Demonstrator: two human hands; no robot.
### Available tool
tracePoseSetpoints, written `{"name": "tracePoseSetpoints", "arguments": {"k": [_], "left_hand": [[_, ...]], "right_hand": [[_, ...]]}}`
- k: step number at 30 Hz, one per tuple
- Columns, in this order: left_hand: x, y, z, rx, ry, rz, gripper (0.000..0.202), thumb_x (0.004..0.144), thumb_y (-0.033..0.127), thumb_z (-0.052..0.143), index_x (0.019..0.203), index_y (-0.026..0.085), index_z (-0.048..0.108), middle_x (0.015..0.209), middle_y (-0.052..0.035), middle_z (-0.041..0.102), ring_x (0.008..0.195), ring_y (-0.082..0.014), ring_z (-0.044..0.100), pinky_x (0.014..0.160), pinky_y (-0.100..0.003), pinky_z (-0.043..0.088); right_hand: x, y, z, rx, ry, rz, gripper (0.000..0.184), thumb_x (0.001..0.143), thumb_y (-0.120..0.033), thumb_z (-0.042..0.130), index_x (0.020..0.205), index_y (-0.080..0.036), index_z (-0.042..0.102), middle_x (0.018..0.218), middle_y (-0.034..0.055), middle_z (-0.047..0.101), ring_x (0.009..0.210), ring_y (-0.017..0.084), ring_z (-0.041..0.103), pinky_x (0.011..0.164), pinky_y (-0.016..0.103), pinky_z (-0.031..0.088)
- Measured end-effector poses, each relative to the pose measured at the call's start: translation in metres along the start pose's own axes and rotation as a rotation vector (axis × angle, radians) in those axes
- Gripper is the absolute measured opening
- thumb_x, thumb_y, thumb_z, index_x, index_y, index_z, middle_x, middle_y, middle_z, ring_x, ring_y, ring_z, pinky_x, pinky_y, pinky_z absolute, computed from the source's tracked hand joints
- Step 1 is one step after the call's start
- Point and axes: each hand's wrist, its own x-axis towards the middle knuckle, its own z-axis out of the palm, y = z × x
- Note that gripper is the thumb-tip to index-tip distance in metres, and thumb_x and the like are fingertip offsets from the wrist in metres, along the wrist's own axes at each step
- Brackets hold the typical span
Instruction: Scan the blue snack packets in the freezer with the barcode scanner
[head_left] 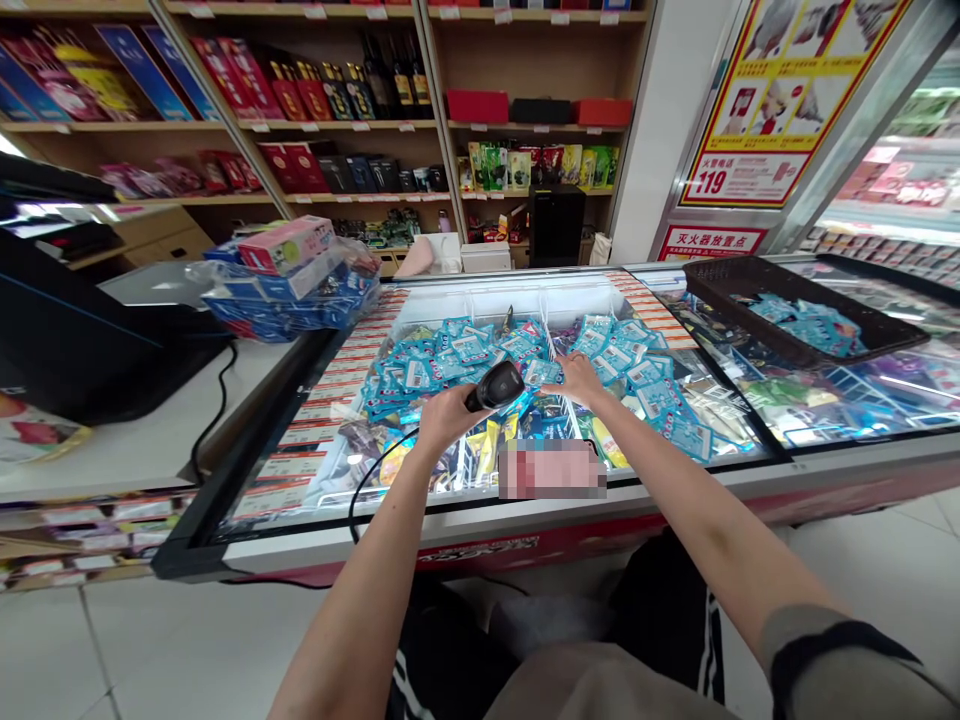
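Note:
A black barcode scanner (501,384) with a trailing cable is gripped in my left hand (444,418). Its head points to the right, over blue packets on the freezer's glass top. My right hand (579,380) is at a blue packet (541,374), fingers on its right edge. Many similar blue packets (420,372) with white barcode labels lie spread to the left, and another group (660,395) lies to the right of my right hand. Near the front edge, between my forearms, a blurred-out phone-shaped item (551,470) rests on the glass.
A brown tray (877,310) with more blue packets stands on the freezer at right. Plastic-wrapped boxes (292,275) sit at left, beside a black monitor-like device (67,310). Stocked shelves (345,125) line the back. The freezer's front rim (315,550) runs before my knees.

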Motion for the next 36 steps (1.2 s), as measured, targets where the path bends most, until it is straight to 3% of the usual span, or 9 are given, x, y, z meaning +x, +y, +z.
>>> {"name": "tracePoseSetpoints", "arguments": {"k": [3,10,14,29,36], "left_hand": [[0.000,0.001,-0.001,0.003,-0.003,-0.003,0.046,0.070,0.063,0.047,0.094,0.027,0.063,0.083,-0.0029,0.068,0.076,-0.0219,0.061,0.056,-0.025,0.032],[0.002,0.013,0.003,-0.043,-0.029,-0.023,0.049,0.070,0.065,0.046,0.093,0.025,0.063,0.080,-0.0034,0.068,0.075,-0.0217,0.061,0.056,-0.024,0.034],[0.003,0.023,0.008,-0.027,-0.051,0.000,0.049,0.070,0.064,0.046,0.092,0.024,0.063,0.081,-0.0041,0.067,0.076,-0.0215,0.061,0.057,-0.024,0.034],[0.008,0.037,0.012,0.026,-0.073,0.011,0.046,0.069,0.064,0.048,0.091,0.027,0.063,0.083,-0.0044,0.067,0.079,-0.0225,0.061,0.059,-0.025,0.035],[0.007,0.036,0.014,0.021,-0.048,0.048,0.044,0.069,0.063,0.047,0.090,0.028,0.063,0.080,-0.0037,0.066,0.076,-0.0228,0.061,0.057,-0.025,0.034]], "right_hand": [[-0.008,0.003,0.001,0.132,0.040,0.054,0.073,0.058,-0.060,0.068,0.115,-0.019,0.048,0.110,0.0113,0.054,0.103,0.026,0.050,0.084,0.038,0.041],[-0.030,0.010,0.001,0.356,0.183,-0.018,0.061,0.073,-0.049,0.058,0.123,-0.020,0.036,0.120,0.0091,0.050,0.110,0.023,0.048,0.090,0.036,0.039],[-0.036,0.011,-0.001,0.380,0.236,0.015,0.060,0.076,-0.049,0.055,0.124,-0.020,0.035,0.122,0.0100,0.049,0.112,0.024,0.047,0.090,0.037,0.038],[-0.035,0.012,0.002,0.398,0.244,0.034,0.061,0.073,-0.050,0.057,0.122,-0.020,0.035,0.120,0.0115,0.050,0.110,0.026,0.048,0.089,0.038,0.039],[-0.035,0.014,0.007,0.365,0.253,0.037,0.063,0.073,-0.054,0.056,0.120,-0.017,0.034,0.119,0.0127,0.050,0.108,0.024,0.049,0.087,0.035,0.041]]}}
